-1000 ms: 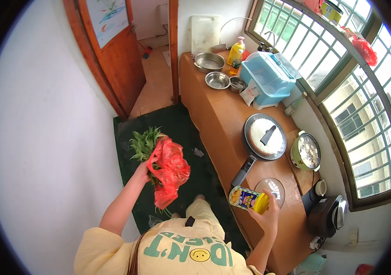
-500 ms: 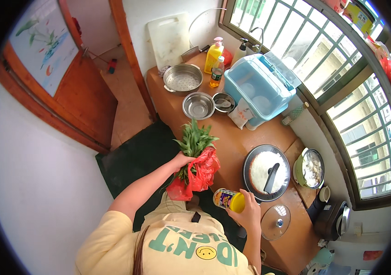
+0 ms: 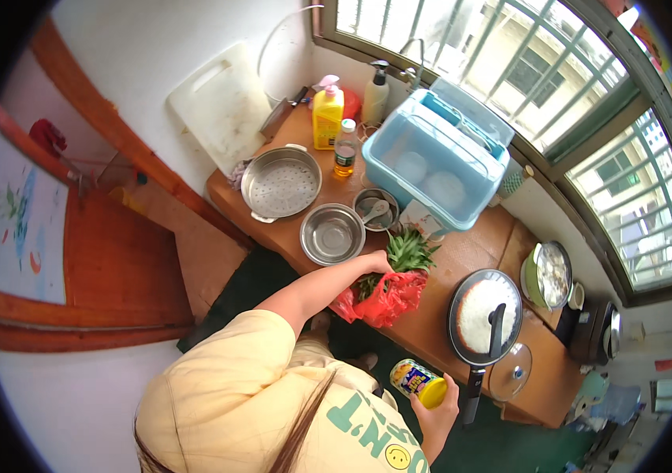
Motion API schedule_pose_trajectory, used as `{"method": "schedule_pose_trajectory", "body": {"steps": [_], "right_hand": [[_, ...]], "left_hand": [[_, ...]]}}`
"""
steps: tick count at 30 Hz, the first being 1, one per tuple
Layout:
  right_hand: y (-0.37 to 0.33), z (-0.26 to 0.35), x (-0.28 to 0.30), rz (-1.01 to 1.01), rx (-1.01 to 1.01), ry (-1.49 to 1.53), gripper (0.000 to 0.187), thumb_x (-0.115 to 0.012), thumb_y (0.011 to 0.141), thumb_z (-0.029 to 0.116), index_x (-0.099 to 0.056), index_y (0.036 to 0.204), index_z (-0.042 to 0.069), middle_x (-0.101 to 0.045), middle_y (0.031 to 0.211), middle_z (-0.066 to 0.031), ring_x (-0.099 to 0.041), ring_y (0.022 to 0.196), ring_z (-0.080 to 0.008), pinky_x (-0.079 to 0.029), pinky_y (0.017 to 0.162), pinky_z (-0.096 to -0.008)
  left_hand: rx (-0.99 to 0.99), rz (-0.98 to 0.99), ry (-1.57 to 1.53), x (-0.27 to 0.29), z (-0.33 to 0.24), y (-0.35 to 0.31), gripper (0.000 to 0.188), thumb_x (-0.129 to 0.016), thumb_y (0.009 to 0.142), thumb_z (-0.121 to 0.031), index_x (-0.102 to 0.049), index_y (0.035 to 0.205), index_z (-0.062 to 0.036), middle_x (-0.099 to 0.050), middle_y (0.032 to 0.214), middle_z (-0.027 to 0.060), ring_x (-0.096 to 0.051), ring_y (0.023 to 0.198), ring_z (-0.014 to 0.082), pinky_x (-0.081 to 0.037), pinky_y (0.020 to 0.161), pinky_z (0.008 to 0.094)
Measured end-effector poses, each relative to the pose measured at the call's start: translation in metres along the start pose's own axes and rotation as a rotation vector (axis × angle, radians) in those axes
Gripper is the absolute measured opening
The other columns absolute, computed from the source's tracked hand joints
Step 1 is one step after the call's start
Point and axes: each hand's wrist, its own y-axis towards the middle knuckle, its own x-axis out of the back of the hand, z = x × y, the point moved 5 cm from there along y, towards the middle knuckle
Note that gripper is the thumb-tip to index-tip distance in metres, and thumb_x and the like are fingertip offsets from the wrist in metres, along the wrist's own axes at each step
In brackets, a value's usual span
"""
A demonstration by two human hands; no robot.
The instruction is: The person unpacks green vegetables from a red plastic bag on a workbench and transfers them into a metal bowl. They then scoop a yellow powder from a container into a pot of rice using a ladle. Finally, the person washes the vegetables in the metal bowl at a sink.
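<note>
My left hand [image 3: 381, 261] is closed round a bunch of leafy greens [image 3: 410, 251], the stems wrapped in a crumpled red plastic bag [image 3: 387, 298]. It hangs over the counter's front edge, just right of a steel bowl [image 3: 333, 235]. Lower down, in front of the counter, my right hand [image 3: 438, 411] grips a canister [image 3: 408, 380] by its yellow end; the rest of it has a colourful label. The canister is tilted on its side. Up and to the right of that hand sits a frying pan [image 3: 474, 319] holding something white, with a black utensil [image 3: 497, 331] across it.
A blue lidded dish box [image 3: 438, 169] stands under the barred window. Left of it are a yellow pump bottle [image 3: 327, 118], an amber bottle [image 3: 344, 150] and a steamer pan [image 3: 281, 183]. A glass lid [image 3: 509, 374] lies beside the frying pan; a green pot [image 3: 547, 274] stands behind.
My left hand has carried the greens and bag right, from beside the counter to over its edge. My right hand still grips the canister, slightly lower and further right. The whole view has turned.
</note>
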Motion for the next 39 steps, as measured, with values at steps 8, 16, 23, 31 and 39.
{"method": "schedule_pose_trajectory", "body": {"steps": [8, 16, 23, 31, 39], "right_hand": [[0.026, -0.001, -0.035, -0.171, -0.218, -0.117, 0.067, -0.078, 0.062, 0.032, -0.048, 0.115, 0.004, -0.055, 0.105, -0.0149, -0.059, 0.092, -0.0342, -0.05, 0.077, -0.0403], [0.06, 0.046, -0.05, -0.087, -0.213, 0.004, 0.069, -0.078, 0.063, 0.036, -0.047, 0.115, 0.004, -0.056, 0.107, -0.0166, -0.06, 0.095, -0.0344, -0.05, 0.079, -0.0409], [0.066, 0.024, -0.044, 0.213, -0.177, 0.41, 0.034, -0.076, 0.072, 0.015, -0.053, 0.094, 0.004, -0.055, 0.081, -0.0046, -0.057, 0.072, -0.0131, -0.047, 0.062, -0.023], [0.06, -0.005, -0.075, 0.576, -0.397, 0.888, 0.036, -0.081, 0.069, 0.014, -0.046, 0.08, 0.008, -0.047, 0.066, 0.004, -0.044, 0.06, -0.003, -0.038, 0.053, -0.0169], [0.061, 0.045, -0.035, 0.258, -0.28, 0.436, 0.032, -0.078, 0.067, 0.011, -0.051, 0.08, 0.002, -0.041, 0.06, 0.0006, -0.038, 0.054, -0.0059, -0.032, 0.05, -0.0197]], "left_hand": [[-0.945, -0.595, 0.371, 0.022, -0.065, -0.154, 0.077, -0.073, 0.071, -0.031, -0.038, 0.131, 0.004, -0.044, 0.127, 0.0213, -0.042, 0.119, 0.036, -0.033, 0.103, 0.0413], [-1.188, -0.094, 0.126, -0.058, -0.084, -0.223, 0.088, -0.081, 0.059, -0.027, -0.036, 0.132, -0.0081, -0.049, 0.118, 0.0168, -0.047, 0.113, 0.0338, -0.036, 0.098, 0.0465], [-1.303, -0.012, 0.184, -0.04, -0.083, -0.236, 0.085, -0.081, 0.05, -0.02, -0.043, 0.126, -0.0097, -0.052, 0.109, 0.0131, -0.052, 0.103, 0.0305, -0.04, 0.091, 0.0434], [-1.274, 0.092, 0.148, -0.051, -0.065, -0.246, 0.088, -0.083, 0.05, -0.022, -0.041, 0.126, -0.0093, -0.052, 0.112, 0.0139, -0.051, 0.106, 0.0312, -0.039, 0.092, 0.0441], [-1.074, 0.137, 0.149, -0.049, -0.048, -0.24, 0.089, -0.086, 0.052, -0.024, -0.04, 0.127, -0.0095, -0.051, 0.117, 0.0141, -0.049, 0.11, 0.0331, -0.037, 0.095, 0.0438]]}}
